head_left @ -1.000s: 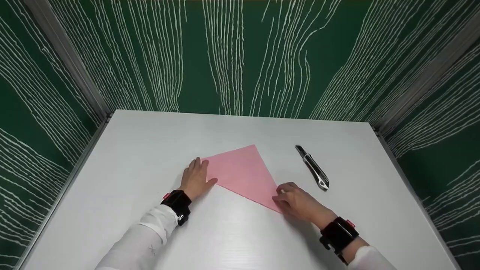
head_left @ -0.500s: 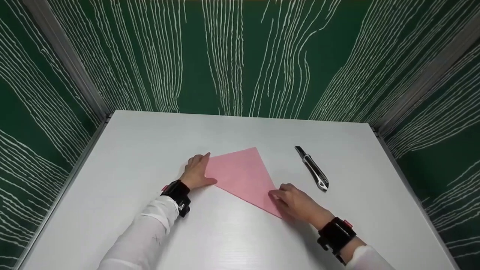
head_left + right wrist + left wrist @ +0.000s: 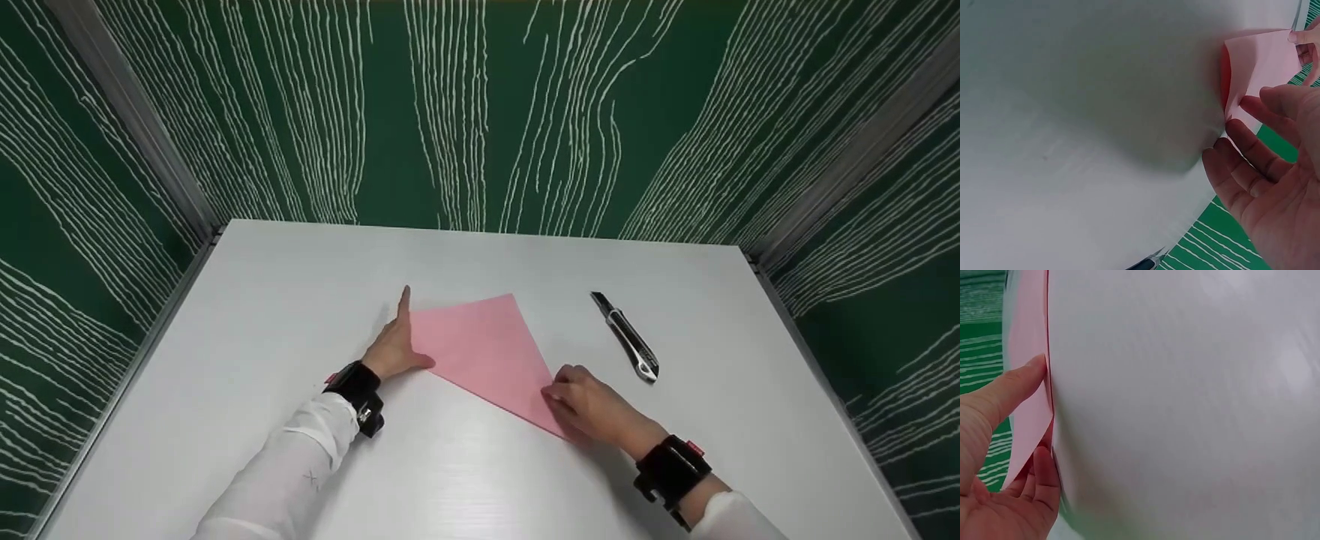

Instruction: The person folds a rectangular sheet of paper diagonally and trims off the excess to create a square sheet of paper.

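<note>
A pink sheet of paper (image 3: pixel 480 345), folded over, lies on the white table. At its left end is my left hand (image 3: pixel 391 351), thumb on the near edge and index finger stretched out beside the paper. In the left wrist view the thumb (image 3: pixel 1030 372) presses by the fold, with the other fingers near the loose corner. My right hand (image 3: pixel 592 405) pinches the paper's right corner between thumb and index finger. Its remaining fingers (image 3: pixel 1247 147) stay loosely bent, and the layers bulge apart at the end in the right wrist view.
A utility knife (image 3: pixel 628 337) lies on the white table (image 3: pixel 300 277) to the right of the paper, above my right hand. Green walls with white wavy lines (image 3: pixel 457 112) stand behind and at both sides.
My left fingers have shifted on the paper's left end, and the index finger now stretches away from me. The paper has turned slightly, its right corner coming a little nearer with my right hand.
</note>
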### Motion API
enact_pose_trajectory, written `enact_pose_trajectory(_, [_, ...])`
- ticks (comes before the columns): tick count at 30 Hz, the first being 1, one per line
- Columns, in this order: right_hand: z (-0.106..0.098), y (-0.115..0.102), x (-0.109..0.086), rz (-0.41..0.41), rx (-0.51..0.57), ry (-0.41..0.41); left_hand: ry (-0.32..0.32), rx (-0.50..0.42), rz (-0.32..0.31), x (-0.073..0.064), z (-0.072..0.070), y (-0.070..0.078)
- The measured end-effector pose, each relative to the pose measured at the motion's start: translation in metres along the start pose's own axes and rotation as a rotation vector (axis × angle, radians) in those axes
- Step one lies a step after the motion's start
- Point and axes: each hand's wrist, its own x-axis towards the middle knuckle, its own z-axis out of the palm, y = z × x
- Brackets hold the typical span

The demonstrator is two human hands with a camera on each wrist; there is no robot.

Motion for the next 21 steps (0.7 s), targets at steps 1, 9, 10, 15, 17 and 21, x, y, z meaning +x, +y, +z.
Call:
enact_pose_trajectory(1, [-0.0001,0.0001,0.0000,0.000,0.001,0.001,0.008,-0.008,-0.003,-0.0006,0.0008,0.0003])
enact_pose_trajectory(9, [0.0004,0.0006,0.0005,0.004,0.003,0.001,0.041,-0.027,-0.020,-0.0036,0.0042,-0.0018])
enact_pose_trajectory(10, [0.0005,0.0006,0.0005,0.004,0.001,0.001,0.044,-0.031,-0.008,-0.0035,0.0045,-0.0024])
enact_pose_trajectory(15, [0.0008,0.0005,-0.0002,0.008,-0.007,0.002,0.049,-0.031,0.062,-0.0022,0.0054,-0.0043])
enact_pose_trajectory(17, [0.0010,0.0005,-0.0003,0.009,-0.006,0.005,0.050,-0.007,0.071,-0.0015,0.0056,-0.0048])
enact_pose_trajectory(21, [0.0020,0.0011,-0.0007,0.007,0.004,0.008,0.042,0.017,0.073,-0.0005,0.0061,-0.0063])
